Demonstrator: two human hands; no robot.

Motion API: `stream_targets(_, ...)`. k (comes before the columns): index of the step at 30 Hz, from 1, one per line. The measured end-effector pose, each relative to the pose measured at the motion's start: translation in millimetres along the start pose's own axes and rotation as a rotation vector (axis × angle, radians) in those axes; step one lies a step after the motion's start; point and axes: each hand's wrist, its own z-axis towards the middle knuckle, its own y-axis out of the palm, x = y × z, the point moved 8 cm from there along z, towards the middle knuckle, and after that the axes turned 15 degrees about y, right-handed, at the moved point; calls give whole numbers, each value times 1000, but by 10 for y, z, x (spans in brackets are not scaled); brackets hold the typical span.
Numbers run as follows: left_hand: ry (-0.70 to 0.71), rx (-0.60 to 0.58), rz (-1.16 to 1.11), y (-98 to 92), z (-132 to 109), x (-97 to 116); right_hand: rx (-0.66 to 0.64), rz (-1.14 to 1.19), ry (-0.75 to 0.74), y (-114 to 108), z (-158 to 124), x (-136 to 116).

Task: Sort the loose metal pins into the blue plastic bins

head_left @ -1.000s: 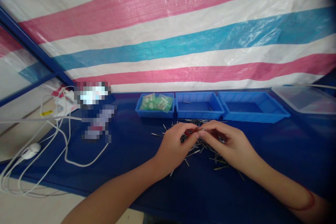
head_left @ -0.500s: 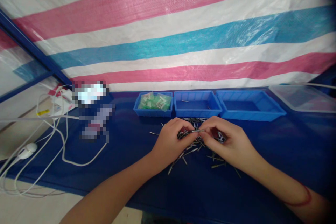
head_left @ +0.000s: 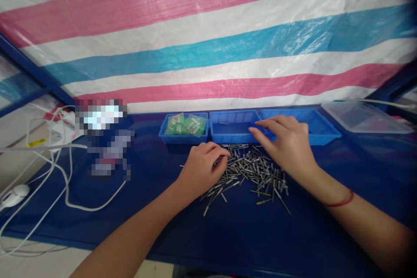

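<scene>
A pile of metal pins (head_left: 250, 167) is lying on the blue surface (head_left: 234, 234), toward its far edge and just in front of the row of bins. The left hand (head_left: 203, 165) is resting low at the pile's left side, its fingers curling and its thumb and forefinger tips coming close together; whether they are pinching a pin I cannot tell. The right hand (head_left: 291, 143) is hovering beyond the pile's right part, its thumb and forefinger standing apart above the right end of the middle bin (head_left: 224, 139).

The left hand is covering some of the pile, so the pins beneath it are not showing. The right hand is hiding much of the right bin (head_left: 325, 137), and both forearms are running off the frame past the surface's near edge. Pixelated patches are masking things near the surface's far left corner (white cables (head_left: 67, 182) are looping beside them).

The pins are looking thin, straight and silvery grey, many showing a thicker pale section; they are crossing each other at all angles, with a few straying toward the near edge. A couple near that fringe are showing yellowish. One single pin (head_left: 223, 123) is lying in the middle bin, while green packets (head_left: 189, 126) are filling the left bin (head_left: 184, 140).
</scene>
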Motion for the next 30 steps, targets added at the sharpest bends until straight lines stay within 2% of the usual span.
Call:
stream_targets(4,100,-123,86,122,4,98,-81,67,-37,-6,-127,-139)
stream_targets(9,116,-166,126,164,6,147,-246,178,-164,-22,-288,-366)
stream_targets(13,88,-163,157,174,11,120,-367,168,-245,54,-358,-435)
stream_targets(23,-14,-107,189,180,14,-12,-430,150,-203,144,-388,-408)
stream_targets(30,-10,-156,161,238,70,-2,-455,144,-220,162,-431,-445)
